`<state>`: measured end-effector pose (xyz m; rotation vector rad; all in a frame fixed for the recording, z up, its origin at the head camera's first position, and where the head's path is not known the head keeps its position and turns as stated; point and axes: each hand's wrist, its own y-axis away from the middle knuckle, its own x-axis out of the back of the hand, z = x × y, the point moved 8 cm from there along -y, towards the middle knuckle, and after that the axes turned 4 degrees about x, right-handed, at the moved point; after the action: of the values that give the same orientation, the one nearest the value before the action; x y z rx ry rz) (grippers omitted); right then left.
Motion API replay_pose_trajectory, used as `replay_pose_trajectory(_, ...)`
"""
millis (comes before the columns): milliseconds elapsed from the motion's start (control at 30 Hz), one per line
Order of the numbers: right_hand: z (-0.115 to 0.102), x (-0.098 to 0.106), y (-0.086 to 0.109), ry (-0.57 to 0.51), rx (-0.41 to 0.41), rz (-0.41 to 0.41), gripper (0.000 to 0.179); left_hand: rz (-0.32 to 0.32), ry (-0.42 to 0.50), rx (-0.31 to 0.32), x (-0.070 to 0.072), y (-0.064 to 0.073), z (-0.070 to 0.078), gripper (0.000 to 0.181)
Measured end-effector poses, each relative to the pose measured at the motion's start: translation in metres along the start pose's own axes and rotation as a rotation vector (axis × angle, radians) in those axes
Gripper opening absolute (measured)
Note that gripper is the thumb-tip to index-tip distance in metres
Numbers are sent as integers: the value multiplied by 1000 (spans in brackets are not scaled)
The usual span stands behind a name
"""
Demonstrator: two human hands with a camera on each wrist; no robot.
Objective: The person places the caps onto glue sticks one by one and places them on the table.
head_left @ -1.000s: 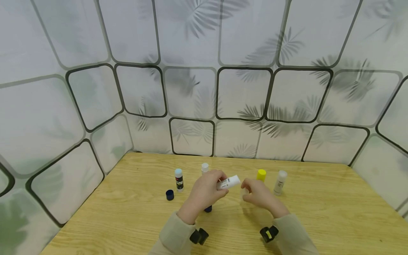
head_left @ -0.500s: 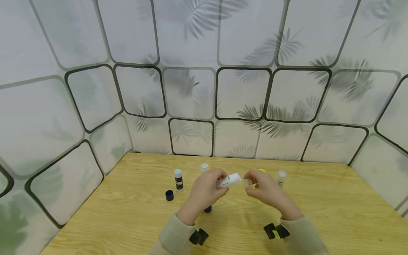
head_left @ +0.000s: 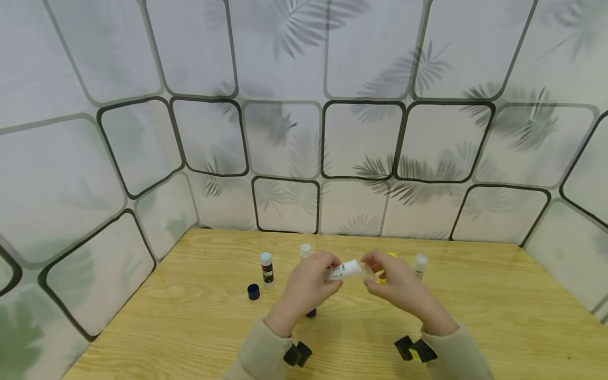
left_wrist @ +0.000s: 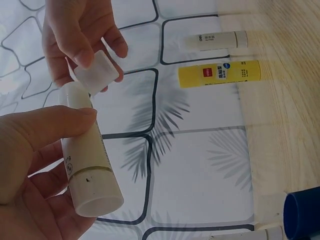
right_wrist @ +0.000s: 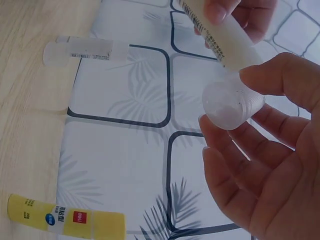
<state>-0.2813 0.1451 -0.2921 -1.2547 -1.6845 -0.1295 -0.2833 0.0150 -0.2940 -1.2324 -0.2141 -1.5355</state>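
My left hand (head_left: 301,285) grips a white glue stick (head_left: 344,270) by its body, tilted up towards the right. Thumb and fingers wrap round its tube (left_wrist: 90,150) in the left wrist view. Facing its end, my right hand (head_left: 399,285) pinches a translucent whitish cap (right_wrist: 232,104) between thumb and fingers. In the right wrist view the cap lies right beside the glue stick's upper end; whether they touch I cannot tell. Partly behind the right hand stands a yellow glue stick (left_wrist: 220,73).
Upright on the wooden table (head_left: 190,327) are a black-labelled glue stick (head_left: 267,270), a white-topped one (head_left: 305,250) behind the left hand and a white one (head_left: 420,264) at right. A dark blue cap (head_left: 254,292) lies at left; another dark blue piece (head_left: 311,313) shows below the left hand.
My right hand has moved up and to the right with the cap, then slightly back towards the glue stick, now covering more of the yellow one. The left hand has hardly moved.
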Motion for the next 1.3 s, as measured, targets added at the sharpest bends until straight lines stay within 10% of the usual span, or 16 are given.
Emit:
replay_pose_trajectory(467, -12, 14, 1, 37, 64, 81, 28, 11, -18, -44, 1, 0, 3, 23)
replay_pose_trajectory(1300, -21, 24, 6, -235, 117, 153, 20, 32, -37, -146, 8, 3, 20, 26)
